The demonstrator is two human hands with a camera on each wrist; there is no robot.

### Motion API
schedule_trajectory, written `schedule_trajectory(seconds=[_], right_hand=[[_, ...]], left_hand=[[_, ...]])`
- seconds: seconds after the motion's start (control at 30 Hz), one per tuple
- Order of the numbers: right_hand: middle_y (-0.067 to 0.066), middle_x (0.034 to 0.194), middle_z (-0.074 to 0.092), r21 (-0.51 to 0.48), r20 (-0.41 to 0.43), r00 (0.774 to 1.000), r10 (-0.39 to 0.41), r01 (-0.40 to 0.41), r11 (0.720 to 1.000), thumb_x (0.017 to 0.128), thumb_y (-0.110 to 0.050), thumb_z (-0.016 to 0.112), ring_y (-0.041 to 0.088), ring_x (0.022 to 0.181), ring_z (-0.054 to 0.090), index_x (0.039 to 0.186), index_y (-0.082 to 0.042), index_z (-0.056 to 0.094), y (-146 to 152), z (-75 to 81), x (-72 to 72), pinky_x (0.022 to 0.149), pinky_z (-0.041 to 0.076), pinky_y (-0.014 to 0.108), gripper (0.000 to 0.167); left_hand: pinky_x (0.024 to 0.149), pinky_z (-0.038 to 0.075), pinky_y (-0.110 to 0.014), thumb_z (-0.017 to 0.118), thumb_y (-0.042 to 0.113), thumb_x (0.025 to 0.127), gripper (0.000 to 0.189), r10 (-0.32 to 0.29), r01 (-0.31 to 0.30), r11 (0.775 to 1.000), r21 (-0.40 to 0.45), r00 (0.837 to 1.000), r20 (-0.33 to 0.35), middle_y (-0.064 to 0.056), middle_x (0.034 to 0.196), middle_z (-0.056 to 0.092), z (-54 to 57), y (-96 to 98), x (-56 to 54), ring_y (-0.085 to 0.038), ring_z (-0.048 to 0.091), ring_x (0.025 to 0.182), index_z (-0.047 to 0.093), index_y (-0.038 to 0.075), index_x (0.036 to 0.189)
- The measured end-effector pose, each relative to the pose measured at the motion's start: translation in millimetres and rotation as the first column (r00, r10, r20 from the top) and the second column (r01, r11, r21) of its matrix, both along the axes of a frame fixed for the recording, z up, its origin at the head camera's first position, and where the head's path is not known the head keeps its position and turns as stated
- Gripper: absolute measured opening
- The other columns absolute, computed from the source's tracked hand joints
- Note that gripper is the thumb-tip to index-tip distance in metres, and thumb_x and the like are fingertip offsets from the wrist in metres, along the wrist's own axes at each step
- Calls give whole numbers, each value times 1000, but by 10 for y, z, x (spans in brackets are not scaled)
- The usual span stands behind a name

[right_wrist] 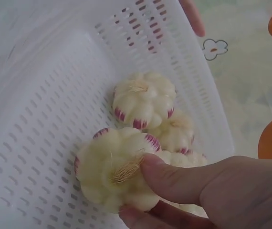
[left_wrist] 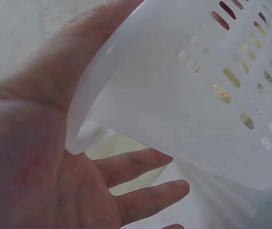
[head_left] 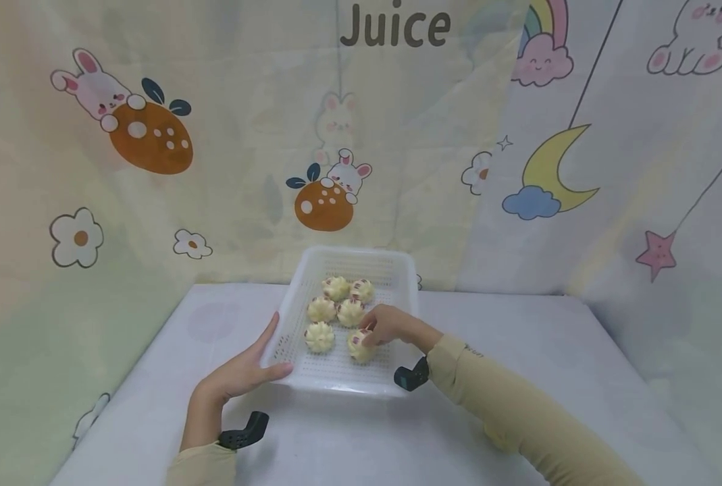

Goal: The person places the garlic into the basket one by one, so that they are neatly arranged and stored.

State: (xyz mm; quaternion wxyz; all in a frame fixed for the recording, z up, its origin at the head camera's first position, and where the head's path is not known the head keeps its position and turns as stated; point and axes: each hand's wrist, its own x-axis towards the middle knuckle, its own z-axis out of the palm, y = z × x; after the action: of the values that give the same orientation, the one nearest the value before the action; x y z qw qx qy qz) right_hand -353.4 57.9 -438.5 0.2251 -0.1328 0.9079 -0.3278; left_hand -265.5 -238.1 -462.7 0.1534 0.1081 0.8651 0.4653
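Observation:
A white plastic basket [head_left: 342, 381] with slotted walls holds several garlic bulbs [head_left: 320, 337], pale with purple streaks. My left hand [head_left: 242, 368] holds the basket's near left corner, thumb over the front rim and fingers along the outer left side. In the left wrist view, the basket's rim [left_wrist: 86, 129] lies in the crook of that hand, with the fingers stretched below it. My right hand [head_left: 394, 325] reaches inside and pinches the near right garlic bulb [right_wrist: 112, 167] between thumb and fingers. The fingers' far side is hidden behind that bulb.
The basket stands on a white-covered table [head_left: 519, 337], close to the back curtain [head_left: 245, 169] with cartoon prints. Black wrist cameras [head_left: 245, 432] sit on both wrists. Something yellow [head_left: 497, 439] shows partly beneath the right sleeve [head_left: 519, 405].

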Motion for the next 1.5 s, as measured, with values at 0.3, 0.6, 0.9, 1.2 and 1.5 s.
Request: schedule_trajectory(seconds=[0.3,0.6,0.9,1.2,1.5], right_hand=[[3,95,72,158,-143,986,86,-63,986,75,-20,80,13,84,62,100,-10,73,-17,2,-11,74,50,27,27],[9,99,71,59,-97,995,36,-31,998,76,-22,80,13,78,65,102,-8,71,-7,-44,-91,69,52,24,31],[8,93,71,-1,-80,997,-23,23,1000,76,-26,80,13,71,67,101,-4,69,38,-91,-104,66,53,25,35],[7,90,69,-9,-75,997,-28,27,1000,77,-28,79,14,71,67,100,-6,68,-14,-124,-152,67,54,26,33],[2,88,71,29,-63,998,-5,7,1000,80,-32,76,15,75,70,100,-8,72,-61,-186,-203,72,53,26,31]], left_hand=[[108,19,-64,72,41,81,110,2,-2,1000,11,1000,-4,-12,160,12,-2,12,14,-39,22,143,-12,29,152],[109,19,-63,72,37,83,109,-6,6,1000,12,1000,-9,-13,160,11,19,16,27,-39,21,143,-12,28,152],[109,20,-62,71,36,84,107,-9,9,1000,17,1000,-3,-11,160,13,18,91,11,-37,23,143,-11,29,152],[109,20,-61,71,36,83,107,10,-11,1000,17,1000,3,-9,160,14,1,58,-17,-36,23,143,-11,30,152],[109,19,-62,72,38,82,109,9,-9,1000,12,1000,-3,-12,160,11,18,23,20,-38,21,143,-11,29,152]])
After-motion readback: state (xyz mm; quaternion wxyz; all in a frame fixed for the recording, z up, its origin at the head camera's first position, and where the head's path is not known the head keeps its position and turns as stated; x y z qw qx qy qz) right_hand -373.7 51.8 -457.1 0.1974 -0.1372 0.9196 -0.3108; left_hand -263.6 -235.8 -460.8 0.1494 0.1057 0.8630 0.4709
